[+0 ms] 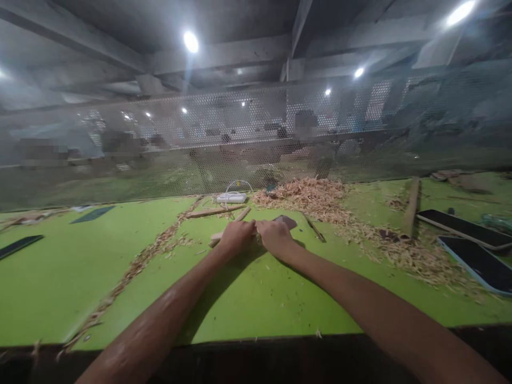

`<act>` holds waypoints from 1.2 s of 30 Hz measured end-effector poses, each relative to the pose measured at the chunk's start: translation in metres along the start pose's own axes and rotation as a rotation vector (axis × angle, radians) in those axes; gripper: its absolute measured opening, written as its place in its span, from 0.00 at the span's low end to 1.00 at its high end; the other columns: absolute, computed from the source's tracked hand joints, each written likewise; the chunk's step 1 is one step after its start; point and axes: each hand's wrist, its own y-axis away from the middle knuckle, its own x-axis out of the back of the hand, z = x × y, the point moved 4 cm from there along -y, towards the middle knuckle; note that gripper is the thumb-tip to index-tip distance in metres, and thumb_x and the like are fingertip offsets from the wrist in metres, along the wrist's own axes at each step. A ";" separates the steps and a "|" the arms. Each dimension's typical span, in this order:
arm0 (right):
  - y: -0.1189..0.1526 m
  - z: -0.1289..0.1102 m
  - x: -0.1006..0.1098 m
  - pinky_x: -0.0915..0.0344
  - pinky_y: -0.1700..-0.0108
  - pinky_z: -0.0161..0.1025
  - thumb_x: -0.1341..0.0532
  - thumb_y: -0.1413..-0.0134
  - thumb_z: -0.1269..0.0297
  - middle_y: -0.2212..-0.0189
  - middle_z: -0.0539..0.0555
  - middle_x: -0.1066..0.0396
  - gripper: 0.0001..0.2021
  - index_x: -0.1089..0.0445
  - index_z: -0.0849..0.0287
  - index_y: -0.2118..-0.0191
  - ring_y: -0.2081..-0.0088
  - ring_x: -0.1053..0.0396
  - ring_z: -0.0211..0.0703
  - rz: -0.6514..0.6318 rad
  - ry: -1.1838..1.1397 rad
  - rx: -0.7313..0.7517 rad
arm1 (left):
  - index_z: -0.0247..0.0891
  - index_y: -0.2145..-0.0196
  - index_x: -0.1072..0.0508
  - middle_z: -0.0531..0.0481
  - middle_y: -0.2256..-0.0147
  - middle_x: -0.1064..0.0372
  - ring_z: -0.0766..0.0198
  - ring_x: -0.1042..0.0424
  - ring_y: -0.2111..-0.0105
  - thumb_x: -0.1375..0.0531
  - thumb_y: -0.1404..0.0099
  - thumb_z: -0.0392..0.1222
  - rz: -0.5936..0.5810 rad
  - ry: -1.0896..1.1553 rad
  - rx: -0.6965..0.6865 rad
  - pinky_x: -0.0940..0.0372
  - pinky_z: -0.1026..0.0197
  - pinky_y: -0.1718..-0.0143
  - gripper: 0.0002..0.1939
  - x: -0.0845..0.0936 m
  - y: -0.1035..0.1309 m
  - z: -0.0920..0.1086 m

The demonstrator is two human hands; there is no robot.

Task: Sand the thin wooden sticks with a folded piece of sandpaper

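My left hand (237, 236) is closed around a pale wooden piece (216, 238), whose end sticks out at its left side. My right hand (275, 237) is closed close beside it, thumbs nearly touching. A dull brown flat piece (286, 220) shows just beyond the right knuckles; whether the fingers grip it is hidden. Behind my left hand lies a thin wooden stick (242, 214), and a longer strip (212, 212) rests farther left. To the right of my right hand is a slim dark tool (314, 227).
Curly wood shavings (308, 194) are heaped at the back of the green table (256, 304). Two phones (476, 261) lie at the right near a wooden bar (412, 205). A white power strip (232, 198) with a cable stands before the mesh screen (248, 133). Another phone (20, 245) lies far left.
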 end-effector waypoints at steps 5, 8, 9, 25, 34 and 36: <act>-0.003 0.017 -0.001 0.32 0.63 0.42 0.48 0.27 0.76 0.61 0.62 0.19 0.18 0.23 0.60 0.44 0.65 0.24 0.49 0.015 0.008 -0.088 | 0.35 0.51 0.22 0.36 0.60 0.19 0.50 0.19 0.62 0.48 0.25 0.38 0.003 -0.024 0.062 0.31 0.56 0.60 0.15 0.005 0.003 -0.018; -0.004 0.033 -0.001 0.33 0.64 0.41 0.47 0.27 0.74 0.61 0.60 0.19 0.17 0.22 0.58 0.46 0.65 0.25 0.48 0.025 0.008 -0.153 | 0.36 0.50 0.22 0.37 0.60 0.19 0.50 0.19 0.62 0.47 0.24 0.40 -0.012 -0.028 0.106 0.32 0.56 0.60 0.16 0.002 0.002 -0.027; -0.005 0.039 0.000 0.33 0.64 0.41 0.46 0.27 0.73 0.60 0.60 0.19 0.16 0.23 0.59 0.46 0.64 0.25 0.48 0.026 0.011 -0.169 | 0.36 0.50 0.22 0.37 0.60 0.19 0.50 0.19 0.62 0.47 0.24 0.41 -0.015 -0.029 0.110 0.33 0.57 0.60 0.16 0.001 0.001 -0.029; -0.011 0.073 0.003 0.32 0.49 0.49 0.37 0.46 0.78 0.56 0.61 0.26 0.12 0.25 0.56 0.58 0.51 0.32 0.58 0.398 -0.115 -0.084 | 0.36 0.59 0.20 0.42 0.64 0.20 0.58 0.24 0.68 0.41 0.28 0.40 0.036 0.191 0.054 0.42 0.61 0.68 0.10 -0.015 -0.001 -0.034; -0.003 0.037 -0.004 0.27 0.45 0.51 0.44 0.42 0.85 0.51 0.64 0.28 0.19 0.27 0.62 0.50 0.46 0.32 0.57 0.483 -0.230 0.227 | 0.35 0.64 0.21 0.47 0.70 0.24 0.62 0.31 0.73 0.40 0.32 0.38 0.116 0.366 -0.001 0.46 0.62 0.70 0.07 -0.029 -0.007 -0.040; -0.003 0.035 -0.004 0.27 0.46 0.50 0.44 0.41 0.85 0.50 0.64 0.27 0.19 0.27 0.63 0.49 0.46 0.31 0.56 0.437 -0.206 0.211 | 0.36 0.65 0.22 0.48 0.71 0.26 0.63 0.33 0.74 0.39 0.31 0.38 0.129 0.371 -0.015 0.47 0.62 0.70 0.07 -0.029 -0.008 -0.039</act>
